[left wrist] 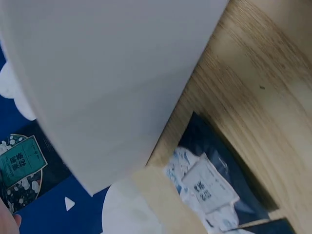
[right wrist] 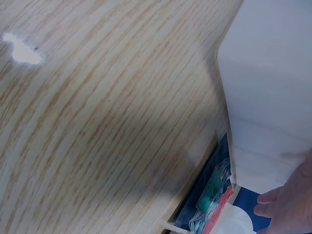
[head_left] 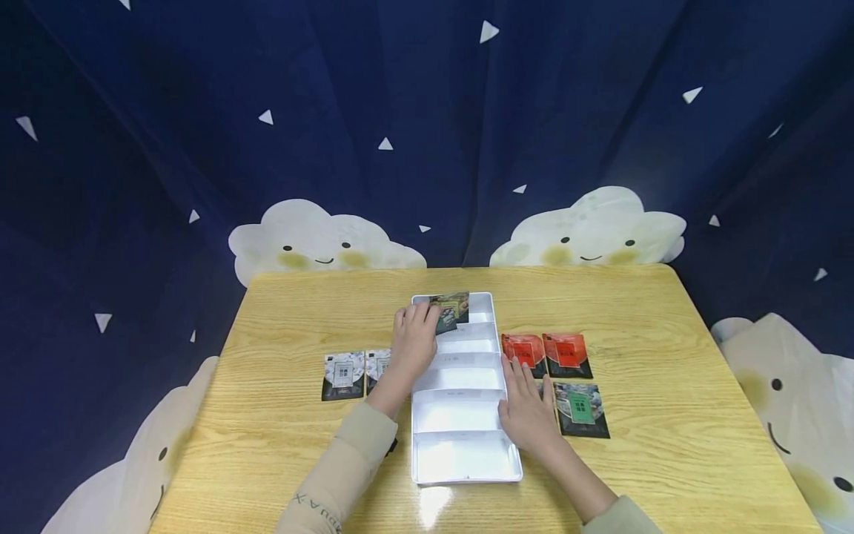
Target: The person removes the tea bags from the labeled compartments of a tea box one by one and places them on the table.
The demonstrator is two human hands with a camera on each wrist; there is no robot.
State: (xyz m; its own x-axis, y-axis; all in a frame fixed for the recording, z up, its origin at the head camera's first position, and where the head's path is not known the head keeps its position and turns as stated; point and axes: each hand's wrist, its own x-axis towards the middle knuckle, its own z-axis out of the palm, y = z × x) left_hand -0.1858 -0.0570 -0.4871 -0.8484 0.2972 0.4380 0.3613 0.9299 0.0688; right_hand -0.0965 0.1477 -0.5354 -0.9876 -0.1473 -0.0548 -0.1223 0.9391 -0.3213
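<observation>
A long white box [head_left: 460,409] with several compartments lies lengthwise on the table. Over its far end my left hand [head_left: 415,335] pinches dark tea packets [head_left: 455,308], at least two overlapping, one of them with a yellowish label. A teal label shows on the packet [left wrist: 22,163] at the left edge of the left wrist view. My right hand [head_left: 527,411] lies with straight fingers along the box's right wall and partly covers a packet there. In the right wrist view its fingers [right wrist: 273,209] appear beside the white wall.
Two red tea packets [head_left: 567,354] and a green-labelled packet [head_left: 580,408] lie right of the box. White-labelled packets [head_left: 343,375] lie on its left, one partly behind my left arm. A dark blue curtain [head_left: 427,111] hangs behind the wooden table [head_left: 280,460].
</observation>
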